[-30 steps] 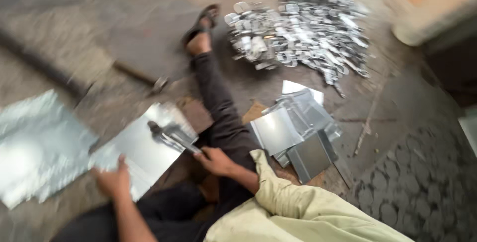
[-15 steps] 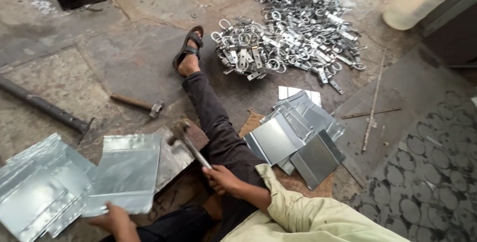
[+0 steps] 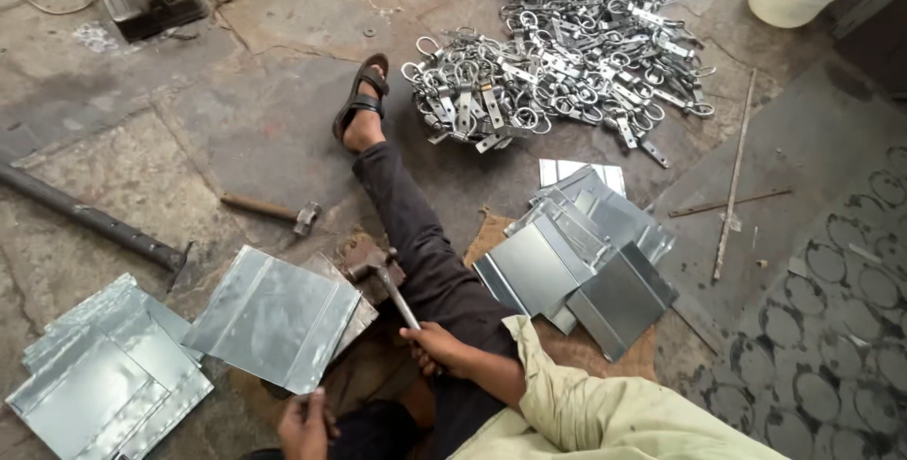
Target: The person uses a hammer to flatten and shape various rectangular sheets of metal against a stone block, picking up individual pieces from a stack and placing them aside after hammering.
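Right hand (image 3: 436,347): I see it gripping the hammer (image 3: 383,276) handle, lower centre.
Left hand (image 3: 304,427): pinches the metal sheet (image 3: 274,316).
Change: sheet now lifted, tilted higher.

Two hammers (image 3: 383,281), one held sheet (image 3: 274,318), two sheet stacks (image 3: 104,375), one heap of metal hasps (image 3: 567,44), two thin rods (image 3: 733,177).

Soft even daylight, sharp focus

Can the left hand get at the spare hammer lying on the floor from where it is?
Probably not right away: the left hand grips a metal sheet, which lies between it and the spare hammer beyond.
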